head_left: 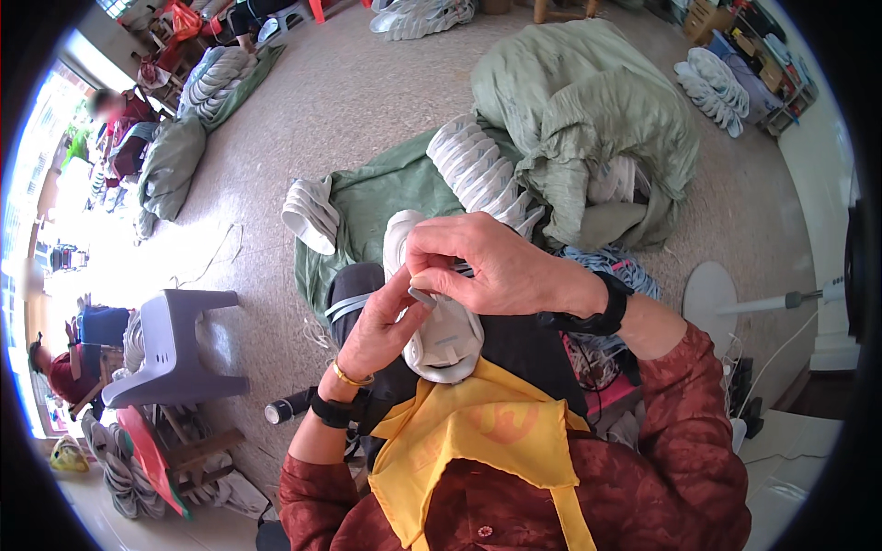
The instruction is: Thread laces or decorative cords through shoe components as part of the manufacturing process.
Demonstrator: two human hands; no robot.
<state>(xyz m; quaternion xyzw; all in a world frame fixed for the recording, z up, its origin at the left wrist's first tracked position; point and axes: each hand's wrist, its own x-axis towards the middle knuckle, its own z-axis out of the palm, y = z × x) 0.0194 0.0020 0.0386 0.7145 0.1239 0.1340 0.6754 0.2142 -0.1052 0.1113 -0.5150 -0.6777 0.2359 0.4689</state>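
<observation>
A white-and-grey shoe (445, 347) rests on my lap, its heel toward me and its toe pointing away. Over its upper part my left hand (378, 323) and my right hand (501, 268) meet, fingers closed in a pinch. Between their tips shows a small grey strip (422, 297); whether it is attached to the shoe is hidden by the fingers. My right hand covers the middle of the shoe. Beneath the shoe's heel lies a yellow apron (478, 413).
A green cloth (381, 179) on the floor bears a row of nested white shoes (478, 165). Beyond stands a bulky green sack (588, 101). To the left is a grey plastic stool (170, 344), to the right a round white stand base (709, 298). People sit farther left.
</observation>
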